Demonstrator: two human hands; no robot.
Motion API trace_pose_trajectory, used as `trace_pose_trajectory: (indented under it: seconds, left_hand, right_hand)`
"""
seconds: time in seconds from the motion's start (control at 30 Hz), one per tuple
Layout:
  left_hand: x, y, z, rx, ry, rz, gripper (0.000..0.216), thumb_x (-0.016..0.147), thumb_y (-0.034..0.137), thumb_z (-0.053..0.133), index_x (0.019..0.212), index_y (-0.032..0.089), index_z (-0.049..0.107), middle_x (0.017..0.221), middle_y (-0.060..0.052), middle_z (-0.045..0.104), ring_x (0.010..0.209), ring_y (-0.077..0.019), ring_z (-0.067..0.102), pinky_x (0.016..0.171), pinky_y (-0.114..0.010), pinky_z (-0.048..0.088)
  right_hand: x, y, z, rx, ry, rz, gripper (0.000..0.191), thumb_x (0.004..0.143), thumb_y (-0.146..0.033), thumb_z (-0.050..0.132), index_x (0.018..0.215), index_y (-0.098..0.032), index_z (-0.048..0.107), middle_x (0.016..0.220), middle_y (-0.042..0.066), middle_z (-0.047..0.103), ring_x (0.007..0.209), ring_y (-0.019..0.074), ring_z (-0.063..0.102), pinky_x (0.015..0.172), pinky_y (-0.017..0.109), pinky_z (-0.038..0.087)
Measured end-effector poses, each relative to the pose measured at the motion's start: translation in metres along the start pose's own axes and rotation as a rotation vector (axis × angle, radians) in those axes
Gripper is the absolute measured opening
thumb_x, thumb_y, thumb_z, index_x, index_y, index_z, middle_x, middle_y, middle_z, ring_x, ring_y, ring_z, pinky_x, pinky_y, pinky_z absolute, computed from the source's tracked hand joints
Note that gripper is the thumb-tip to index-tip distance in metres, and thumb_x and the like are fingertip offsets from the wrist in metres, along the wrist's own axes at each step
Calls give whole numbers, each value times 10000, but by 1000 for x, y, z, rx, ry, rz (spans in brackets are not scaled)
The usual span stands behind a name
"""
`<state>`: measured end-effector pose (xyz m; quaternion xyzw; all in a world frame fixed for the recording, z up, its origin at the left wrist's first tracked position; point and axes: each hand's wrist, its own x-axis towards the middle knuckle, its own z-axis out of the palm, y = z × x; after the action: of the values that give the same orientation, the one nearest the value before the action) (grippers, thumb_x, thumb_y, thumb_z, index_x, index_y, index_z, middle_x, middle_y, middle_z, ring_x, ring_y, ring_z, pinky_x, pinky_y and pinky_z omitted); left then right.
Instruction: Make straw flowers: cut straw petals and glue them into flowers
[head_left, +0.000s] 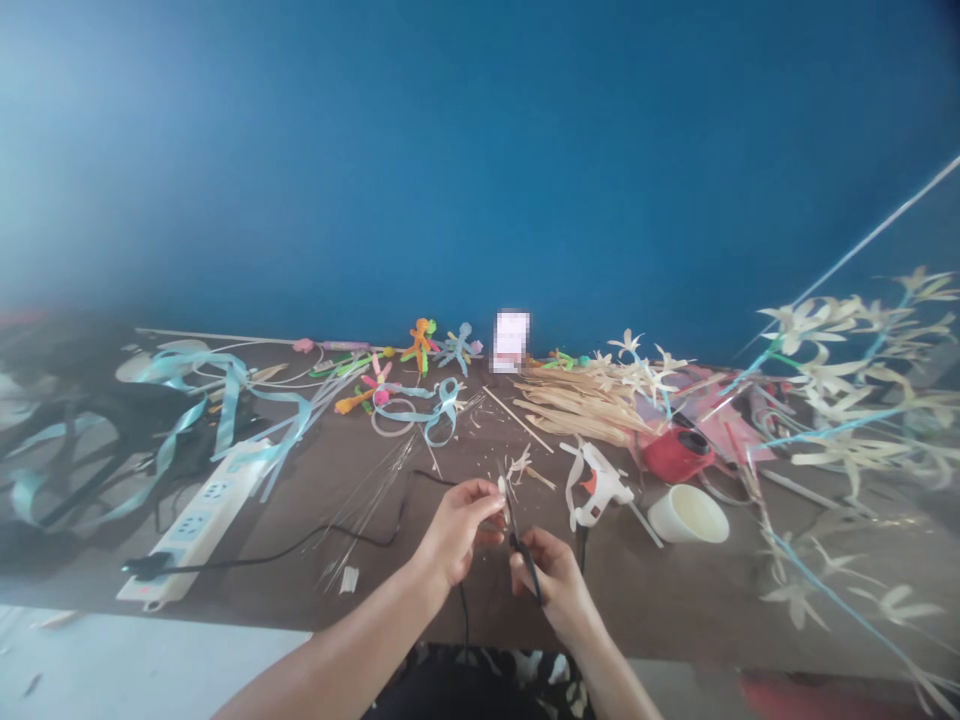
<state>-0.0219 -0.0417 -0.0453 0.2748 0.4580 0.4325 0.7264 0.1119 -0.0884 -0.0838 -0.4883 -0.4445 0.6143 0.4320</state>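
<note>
My right hand [551, 575] grips a pair of scissors with black handles [531, 568], its blades pointing away from me. Against the blades, my left hand [465, 525] pinches a small whitish piece [502, 487] between thumb and fingers; its exact kind is too small to make out. Just beyond both hands, pale scraps [521, 462] lie on the dark brown table [300, 590]. To the right of my right hand rests a white and orange glue gun [598, 487].
A white power strip [199, 520] with a black cord lies left. Blue ribbon [232, 385], thin wires and pipe-cleaner figures [422, 345] spread along the back. Dried pale strips [577, 405], a white cup [688, 514], a red object [677, 456] and straw-like flowers [817, 330] occupy the right.
</note>
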Motion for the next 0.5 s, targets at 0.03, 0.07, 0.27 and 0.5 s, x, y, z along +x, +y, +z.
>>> trace_pose_trajectory:
  seconds: [0.03,0.07,0.27,0.5]
  left_hand:
    - [0,0,0,0,1,-2,158,594,267,622,670,164,529,582,31,515,508,-75,499,435,-170,396]
    - [1,-1,0,0,2,-2,157,593,268,621,671,165,531,578,32,514,506,-74,498,435,-170,396]
    - [0,1,2,4,14,-7,168,583,273,628,650,167,517,574,31,526,510,-78,507,439,-172,396]
    - [10,2,-4,105,-6,13,182,589,306,619,654,158,535,589,15,554,503,-83,509,429,-174,383]
  right_hand:
    - [0,-1,0,1,-11,-11,264,674,-383,595,647,-158,459,455,-50,474,419,72,412,435,182,302]
    - [-1,-2,0,1,-20,-20,258,682,-378,588,647,-158,459,462,-49,473,430,73,414,443,182,306]
    - [2,8,-2,10,0,-5,255,669,-352,608,635,-161,443,426,-58,468,384,64,397,407,178,273]
    - [1,12,-3,16,102,8,269,703,-361,582,613,-167,419,416,-44,497,396,70,398,434,184,273]
